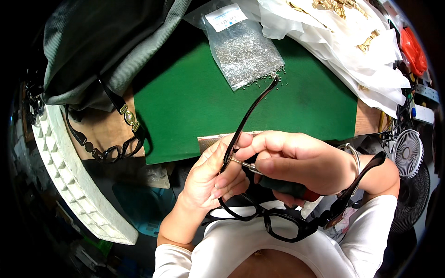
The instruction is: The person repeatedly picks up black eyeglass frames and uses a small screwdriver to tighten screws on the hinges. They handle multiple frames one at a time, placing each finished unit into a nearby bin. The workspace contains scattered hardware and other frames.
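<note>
Closest to my lens is the person's white top (208,255), and over it hang the black glasses (307,227), held off the tabletop, in front of its near edge. From far off I see the left hand (208,178) pinching them with thumb and fingers near the hinge end of one temple (248,118), which curves up across the green sheet (185,102); the other temple points out to the right. I have the right hand (296,160) with its fingers wrapped round a screwdriver (287,186), the metal shaft aimed at that hinge. I cannot tell whether the tip sits in a screw.

Beyond the hands, towards the tabletop's far edge, lies a clear bag (248,51) of tiny silvery pieces, some of them loose by its lower edge, close to the temple's end in my view. White wrapping (324,41) with gold-coloured parts covers the far right corner. At the near left corner, on bare wood, rests a second dark pair (129,118) with gold-coloured ornament, just beside a black and grey bag (92,55).
</note>
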`<state>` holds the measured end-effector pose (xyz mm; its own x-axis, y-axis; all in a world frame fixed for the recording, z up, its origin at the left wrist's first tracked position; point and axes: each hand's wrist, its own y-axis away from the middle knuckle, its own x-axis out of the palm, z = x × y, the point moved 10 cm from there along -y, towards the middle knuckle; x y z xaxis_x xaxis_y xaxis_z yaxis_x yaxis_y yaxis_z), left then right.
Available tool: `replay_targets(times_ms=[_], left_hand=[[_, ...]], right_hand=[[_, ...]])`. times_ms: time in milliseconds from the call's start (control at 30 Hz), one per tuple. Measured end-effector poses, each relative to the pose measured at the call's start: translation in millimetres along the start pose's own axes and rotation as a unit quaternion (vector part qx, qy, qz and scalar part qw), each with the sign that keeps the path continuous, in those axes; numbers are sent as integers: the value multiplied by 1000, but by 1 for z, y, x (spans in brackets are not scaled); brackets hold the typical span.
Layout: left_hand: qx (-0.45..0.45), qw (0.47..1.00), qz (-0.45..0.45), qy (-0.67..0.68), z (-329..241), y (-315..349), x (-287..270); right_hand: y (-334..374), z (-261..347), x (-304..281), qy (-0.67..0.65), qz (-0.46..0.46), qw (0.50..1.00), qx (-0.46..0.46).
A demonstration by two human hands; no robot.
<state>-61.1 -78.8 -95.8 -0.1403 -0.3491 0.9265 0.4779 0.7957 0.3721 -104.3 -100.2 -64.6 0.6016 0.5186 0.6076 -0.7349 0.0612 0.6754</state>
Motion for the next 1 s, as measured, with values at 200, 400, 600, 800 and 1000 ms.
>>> replay_targets(times_ms=[200,400,600,800,1000], left_hand=[[-6,1000,-17,-7,1,-1,-5],[-4,1000,4,-16,2,-3,-4],[-26,998,-57,-23,7,-5,-12],[30,998,-30,-43,-5,4,8],[14,994,-42,-95,-1,-7,16]], right_hand=[[2,-4,2,-77,7,996,54],[1,-4,-3,-18,-1,998,54],[0,-6,-6,-21,2,1000,23],[17,8,-23,173,13,985,-21],[44,65,-61,613,-363,622,-326]])
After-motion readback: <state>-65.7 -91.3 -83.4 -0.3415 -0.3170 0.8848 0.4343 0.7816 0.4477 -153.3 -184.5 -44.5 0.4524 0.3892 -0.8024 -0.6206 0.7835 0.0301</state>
